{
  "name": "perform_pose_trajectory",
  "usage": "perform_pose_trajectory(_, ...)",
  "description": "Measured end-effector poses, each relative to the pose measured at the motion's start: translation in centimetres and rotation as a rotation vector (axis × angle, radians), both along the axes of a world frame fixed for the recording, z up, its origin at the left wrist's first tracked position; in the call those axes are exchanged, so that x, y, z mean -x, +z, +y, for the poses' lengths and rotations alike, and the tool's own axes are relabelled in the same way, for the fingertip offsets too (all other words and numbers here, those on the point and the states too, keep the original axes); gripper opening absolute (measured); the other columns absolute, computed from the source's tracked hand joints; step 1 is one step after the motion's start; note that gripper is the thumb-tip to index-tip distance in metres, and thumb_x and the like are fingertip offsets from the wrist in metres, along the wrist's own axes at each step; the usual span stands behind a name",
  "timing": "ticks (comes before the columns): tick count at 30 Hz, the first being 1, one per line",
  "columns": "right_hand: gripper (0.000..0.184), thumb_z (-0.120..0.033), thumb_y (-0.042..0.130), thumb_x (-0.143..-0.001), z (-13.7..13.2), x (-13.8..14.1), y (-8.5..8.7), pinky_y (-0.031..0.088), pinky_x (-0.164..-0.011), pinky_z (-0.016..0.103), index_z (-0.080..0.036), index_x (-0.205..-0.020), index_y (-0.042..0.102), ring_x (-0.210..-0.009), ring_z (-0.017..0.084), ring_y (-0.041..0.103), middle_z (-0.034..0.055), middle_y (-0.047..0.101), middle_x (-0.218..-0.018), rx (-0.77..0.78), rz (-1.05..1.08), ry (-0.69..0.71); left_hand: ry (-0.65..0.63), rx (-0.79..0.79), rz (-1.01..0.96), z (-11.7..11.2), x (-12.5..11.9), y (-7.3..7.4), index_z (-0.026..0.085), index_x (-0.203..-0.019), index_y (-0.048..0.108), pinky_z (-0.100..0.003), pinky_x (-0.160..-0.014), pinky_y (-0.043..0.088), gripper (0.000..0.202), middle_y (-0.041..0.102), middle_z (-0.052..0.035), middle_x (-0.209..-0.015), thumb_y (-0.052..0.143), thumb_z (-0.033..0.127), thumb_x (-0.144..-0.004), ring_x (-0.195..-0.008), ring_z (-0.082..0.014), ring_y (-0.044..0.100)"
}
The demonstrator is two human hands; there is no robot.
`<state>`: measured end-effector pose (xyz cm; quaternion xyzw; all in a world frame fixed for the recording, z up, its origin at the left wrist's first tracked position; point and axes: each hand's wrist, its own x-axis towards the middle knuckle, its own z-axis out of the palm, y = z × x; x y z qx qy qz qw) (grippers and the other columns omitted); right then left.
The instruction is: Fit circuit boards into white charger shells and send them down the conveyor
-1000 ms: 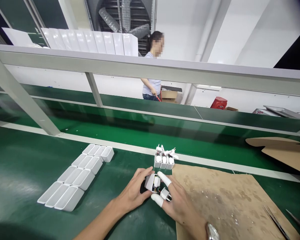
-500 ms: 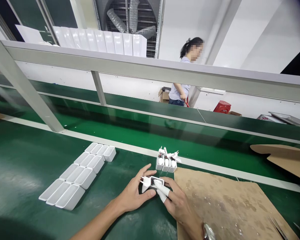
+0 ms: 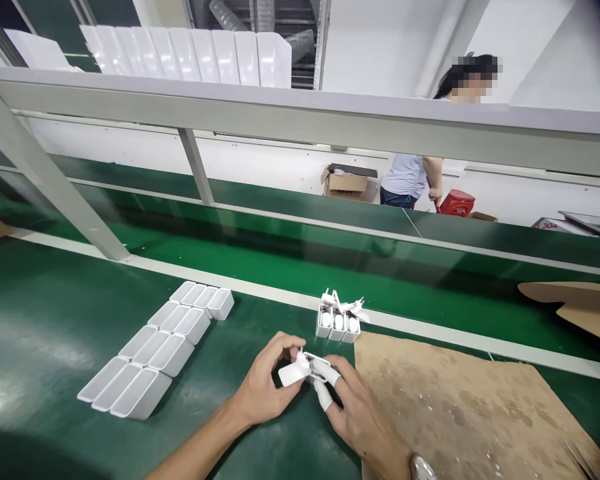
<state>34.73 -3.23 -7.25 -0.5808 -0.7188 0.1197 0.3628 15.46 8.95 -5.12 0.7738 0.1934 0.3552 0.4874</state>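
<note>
1. Our left hand (image 3: 263,385) curls around the left end of a white case (image 3: 318,357), its thumb on the near side and its fingers on the far side.
2. Our right hand (image 3: 357,407) grips the right end of that case between white-covered fingertips (image 3: 323,395). One covered finger lies over the opening; whether it presses on what is inside, we cannot tell.
3. The case sits between our two hands, above the surface (image 3: 215,360), and a white plug piece (image 3: 293,373) hangs at its left end, tilted. If we push unevenly here, we judge that a wire could be pinched or strained; the slick finger covers could also let the case slip.
4. Just beyond our hands, on the far side, three filled cases (image 3: 338,323) stand side by side with plug pieces lying loosely on top. A careless knuckle could knock those pieces off.
5. To our left, open-topped cases (image 3: 155,350) stand in tight rows; a sweeping left forearm could jostle them.
6. To our right lies a brown sheet (image 3: 445,400), with tweezers (image 3: 576,459) near its right edge.
7. Far off, beyond the green belt (image 3: 260,250), a co-worker (image 3: 405,177) stands near a red stool (image 3: 457,203).
</note>
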Motion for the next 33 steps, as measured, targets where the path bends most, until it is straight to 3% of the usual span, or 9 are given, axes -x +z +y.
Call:
perform_pose_trajectory(4, 0.045, -0.012, 0.045, -0.103, 0.1, 0.0, 0.6, 0.062, -0.096, 0.044, -0.030, -0.145, 0.050, -0.110, 0.026, 0.067, 0.0098, 0.060, -0.133, 0.044, 0.049, 0.018, -0.018, -0.021, 0.029, 0.3, 0.1, 0.2, 0.024, -0.102, 0.056, -0.033, -0.079, 0.050, 0.016, 0.056, -0.0041, -0.103, 0.068, 0.019, -0.092, -0.087, -0.0189, 0.056)
perform_pose_trajectory(11, 0.047, -0.027, 0.051, -0.106, -0.3, 0.3, -0.1, 0.065, -0.094, 0.047, -0.028, -0.151, 0.038, -0.113, 0.029, 0.071, 0.0108, 0.067, -0.129, 0.028, 0.080, -0.113, -0.066, 0.080, -0.002, 0.2, 0.1, 0.2, 0.023, -0.104, 0.051, -0.033, -0.082, 0.051, 0.019, 0.057, -0.0055, -0.108, 0.067, 0.020, -0.094, -0.091, -0.0189, 0.060)
perform_pose_trajectory(18, 0.050, -0.016, 0.049, -0.102, -0.1, -0.1, -0.9, 0.065, -0.093, 0.046, -0.024, -0.150, 0.040, -0.112, 0.029, 0.071, 0.0126, 0.068, -0.128, -0.085, -0.010, -0.091, -0.133, 0.158, -0.039, 0.8, 0.6, 0.8, 0.021, -0.113, 0.056, -0.033, -0.085, 0.052, 0.019, 0.061, -0.0076, -0.108, 0.066, 0.026, -0.098, -0.093, -0.0198, 0.063)
perform_pose_trajectory(21, 0.055, -0.014, 0.049, -0.100, -0.3, -0.2, -1.2, 0.065, -0.094, 0.045, -0.023, -0.153, 0.038, -0.114, 0.029, 0.071, 0.0135, 0.067, -0.131, -0.088, -0.008, -0.073, -0.130, 0.159, -0.070, 1.2, 0.6, 0.7, 0.020, -0.102, 0.057, -0.033, -0.084, 0.052, 0.010, 0.063, -0.0084, -0.106, 0.061, 0.030, -0.102, -0.094, -0.0206, 0.065)
perform_pose_trajectory(24, 0.057, -0.015, 0.050, -0.100, -0.4, -0.2, -1.5, 0.065, -0.094, 0.046, -0.023, -0.155, 0.036, -0.116, 0.030, 0.071, 0.0147, 0.065, -0.134, -0.098, -0.010, -0.074, -0.119, 0.152, -0.068, 1.4, 0.6, 0.6, 0.020, -0.094, 0.056, -0.033, -0.082, 0.051, 0.015, 0.064, -0.0088, -0.103, 0.060, 0.030, -0.103, -0.093, -0.0209, 0.064)
perform_pose_trajectory(33, 0.052, -0.017, 0.049, -0.103, -0.3, 0.0, -1.1, 0.064, -0.094, 0.049, -0.023, -0.153, 0.035, -0.115, 0.030, 0.070, 0.0151, 0.066, -0.131, -0.087, -0.005, -0.098, -0.121, 0.163, -0.073, 1.6, 0.8, 0.1, 0.021, -0.094, 0.052, -0.033, -0.078, 0.051, 0.017, 0.064, -0.0087, -0.102, 0.057, 0.034, -0.104, -0.091, -0.0210, 0.063)
